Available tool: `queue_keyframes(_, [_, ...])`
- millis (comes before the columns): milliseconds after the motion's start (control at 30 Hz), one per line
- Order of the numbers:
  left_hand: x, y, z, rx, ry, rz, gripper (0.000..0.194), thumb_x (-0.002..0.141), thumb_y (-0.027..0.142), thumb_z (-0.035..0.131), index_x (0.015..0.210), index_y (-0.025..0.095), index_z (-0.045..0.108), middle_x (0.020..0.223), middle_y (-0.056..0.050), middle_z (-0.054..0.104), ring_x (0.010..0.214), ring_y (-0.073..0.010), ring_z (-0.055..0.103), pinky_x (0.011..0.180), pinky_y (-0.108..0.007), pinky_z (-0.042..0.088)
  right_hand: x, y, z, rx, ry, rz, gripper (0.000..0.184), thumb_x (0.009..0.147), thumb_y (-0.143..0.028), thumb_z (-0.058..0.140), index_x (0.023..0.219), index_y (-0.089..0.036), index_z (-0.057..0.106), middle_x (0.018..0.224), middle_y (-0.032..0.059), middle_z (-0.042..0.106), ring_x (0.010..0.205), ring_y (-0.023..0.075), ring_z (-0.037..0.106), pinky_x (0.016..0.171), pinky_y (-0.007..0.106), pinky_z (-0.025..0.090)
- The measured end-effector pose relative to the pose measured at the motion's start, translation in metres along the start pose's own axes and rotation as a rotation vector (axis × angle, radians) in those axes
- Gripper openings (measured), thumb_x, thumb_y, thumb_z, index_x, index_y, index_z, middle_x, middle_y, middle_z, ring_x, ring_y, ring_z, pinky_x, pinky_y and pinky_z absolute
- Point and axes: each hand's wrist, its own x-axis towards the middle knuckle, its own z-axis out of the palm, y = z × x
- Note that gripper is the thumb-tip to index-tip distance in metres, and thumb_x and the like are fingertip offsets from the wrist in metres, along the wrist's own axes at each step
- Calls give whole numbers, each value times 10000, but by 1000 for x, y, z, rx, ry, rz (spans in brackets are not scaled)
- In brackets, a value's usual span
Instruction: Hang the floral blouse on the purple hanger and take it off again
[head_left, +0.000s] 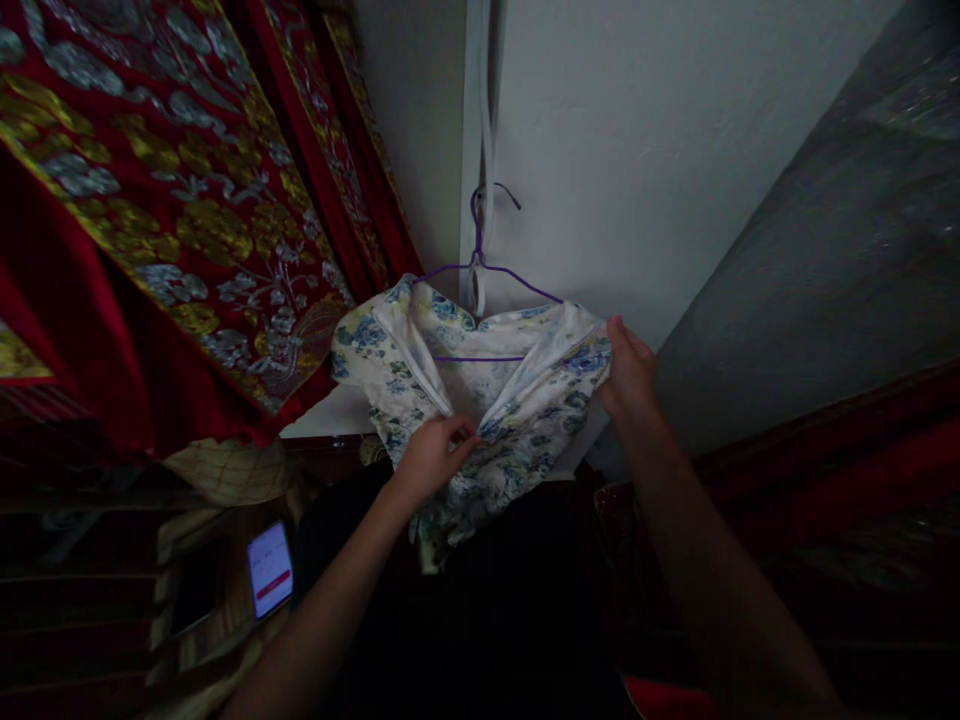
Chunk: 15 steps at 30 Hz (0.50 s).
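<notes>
A white garment with blue flowers point(517, 420) hangs on a purple wire hanger point(487, 270) from a white strip on the wall. My left hand point(433, 455) pinches the front of the garment just below the neckline, fingers closed on the cloth. My right hand point(628, 375) grips the garment's right shoulder at the end of the hanger.
Red cloth with gold and silver embroidery point(172, 200) hangs at the left. A lit phone point(269, 568) lies at the lower left among dark furniture. A grey slanted surface point(840, 230) fills the right. The white wall point(622, 130) is behind the hanger.
</notes>
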Motion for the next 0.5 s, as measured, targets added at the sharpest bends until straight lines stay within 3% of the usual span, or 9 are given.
queue_keyframes(67, [-6,-1,5,-23,24,4,135,973,304,564,920,203,637,903,-70,710,885,-235,676,821,-330,484,-19,1,-8,-146,111,-152,276,808,-443,719,925,-216,614,967,54,680,926,209,668,802,349,559])
queue_keyframes(133, [-11,2,8,-49,36,16,134,995,295,516,942,205,599,919,-75,694,884,-235,664,816,-335,481,-59,7,-19,-275,223,-322,283,816,-362,729,1033,-212,626,1115,62,660,1000,187,636,874,326,526])
queue_keyframes(200, [-14,8,10,-77,38,17,131,1010,290,482,956,206,567,917,-78,683,868,-238,656,798,-339,476,-114,21,-28,-262,249,-316,204,861,-346,693,997,-212,622,1012,45,660,933,179,637,863,318,520])
queue_keyframes(267, [-15,17,12,-89,20,17,122,1017,283,461,968,212,547,915,-79,681,859,-241,656,785,-343,474,-169,42,-30,-296,60,-130,147,876,-337,673,931,-209,625,897,40,665,847,190,645,797,325,535])
queue_keyframes(333, [-15,26,13,-77,-8,19,109,1019,274,449,985,218,536,932,-80,685,866,-246,663,786,-348,477,-208,64,-24,-315,-170,27,187,848,-327,670,987,-203,656,950,74,709,873,224,678,776,352,555])
queue_keyframes(433, [-17,34,13,-43,-27,8,94,1006,243,451,1014,216,541,968,-93,692,902,-261,675,809,-363,487,-225,85,-8,-326,-325,75,326,816,-335,672,1112,-199,661,1094,116,734,966,263,700,830,399,565])
queue_keyframes(500, [-18,36,13,-54,-5,12,107,991,213,458,1020,212,562,996,-98,695,933,-264,678,839,-373,493,-218,88,1,-344,-353,48,274,827,-338,648,1063,-200,673,1051,109,745,952,265,701,845,405,555])
